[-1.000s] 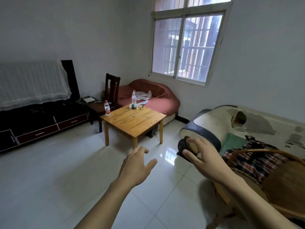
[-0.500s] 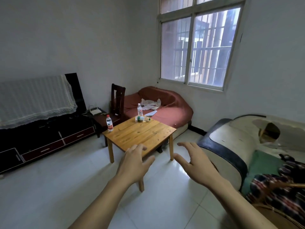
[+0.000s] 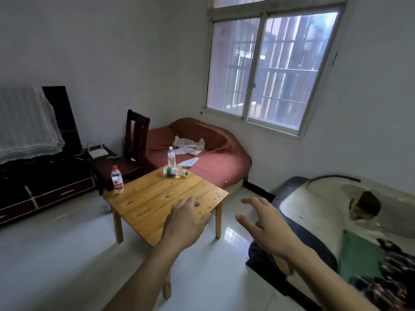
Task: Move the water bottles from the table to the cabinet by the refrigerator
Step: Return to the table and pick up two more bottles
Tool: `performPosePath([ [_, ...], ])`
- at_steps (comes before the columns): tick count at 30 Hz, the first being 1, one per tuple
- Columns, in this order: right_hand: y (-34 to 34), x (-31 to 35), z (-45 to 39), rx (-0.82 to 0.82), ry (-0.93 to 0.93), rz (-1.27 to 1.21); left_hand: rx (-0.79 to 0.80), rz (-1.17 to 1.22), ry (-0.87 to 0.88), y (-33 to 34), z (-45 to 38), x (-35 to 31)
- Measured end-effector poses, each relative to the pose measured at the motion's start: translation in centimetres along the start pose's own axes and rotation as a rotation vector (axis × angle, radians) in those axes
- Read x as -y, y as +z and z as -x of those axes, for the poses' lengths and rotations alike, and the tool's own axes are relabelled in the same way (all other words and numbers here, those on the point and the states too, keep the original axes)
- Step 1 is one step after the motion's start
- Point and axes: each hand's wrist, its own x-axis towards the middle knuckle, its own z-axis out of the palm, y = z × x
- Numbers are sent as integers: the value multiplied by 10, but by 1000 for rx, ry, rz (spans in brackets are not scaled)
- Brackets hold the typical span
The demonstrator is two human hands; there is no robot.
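- At frame centre, a low wooden desk [image 3: 166,205] is carrying three water bottles; none is being held.
- Red-label bottle [image 3: 117,179] is standing upright near the desk's left corner, cap up, long axis vertical.
- Second upright bottle [image 3: 171,156] is standing at the far corner, just in front of the red sofa [image 3: 215,158], long axis vertical as well.
- Green-cap bottle [image 3: 175,171] is lying on its side just below that one; long axis is running roughly left to right across the frame, cap pointing right and slightly toward the lower edge.
- Left hand [image 3: 185,223] is hovering over the near part of the desk, fingers loosely bent, grip on nothing.
- Right hand [image 3: 266,225] is hanging right of the desk, over the floor, fingers spread, grip on nothing.
- Handling judgement: thin clear plastic, light, walls probably giving under a hard squeeze; fill levels are hard to read. Smooth sides may be slipping, so the labelled mid-body looks the best hold.
- Lying bottle is likely to roll if nudged; taking it across the body from above seems safest.
- Cabinet and refrigerator are not showing anywhere in this view.
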Motion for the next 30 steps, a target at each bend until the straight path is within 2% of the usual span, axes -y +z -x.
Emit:
performPosePath([
  [5,13,-17,-90,-22,13,20,-27,7,-20,2,-88,22],
  [9,36,-40,-155,15,19,19,3,-4,-55,8,-143,47],
  [14,60,-80,-244,51,7,5,-44,-37,-95,15,-229,76],
  [22,83,-159,-417,85,-17,-71,-79,-127,-156,47,-390,77],
  [26,92,-181,-491,162,-41,-63,-92,-123,-164,57,-457,75],
  [30,105,-191,-563,168,-67,-92,-107,-112,-206,56,-515,91],
])
